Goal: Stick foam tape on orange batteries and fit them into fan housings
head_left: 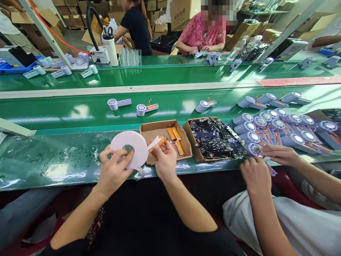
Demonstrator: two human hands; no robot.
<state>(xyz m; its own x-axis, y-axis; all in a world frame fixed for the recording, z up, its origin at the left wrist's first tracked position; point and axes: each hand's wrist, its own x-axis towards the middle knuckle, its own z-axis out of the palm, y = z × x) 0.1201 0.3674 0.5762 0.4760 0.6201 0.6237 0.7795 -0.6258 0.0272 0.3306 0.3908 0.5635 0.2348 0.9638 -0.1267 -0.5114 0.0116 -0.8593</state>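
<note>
My left hand (113, 170) grips a large white roll of double-sided tape (130, 148), fingers curled round its rim and core. My right hand (165, 160) pinches an orange cylindrical battery (157, 143) against the tape's loose end. Both hands hover over the near edge of the green bench, just in front of a small cardboard box (153, 128) that holds a few more orange batteries (176, 137).
A second box (192, 133) of black circuit boards stands to the right. Several lilac fan bodies (269, 124) lie beyond it, where a co-worker's hands (266, 165) work. Fan parts ride the green conveyor (80, 110). Two people sit across the line.
</note>
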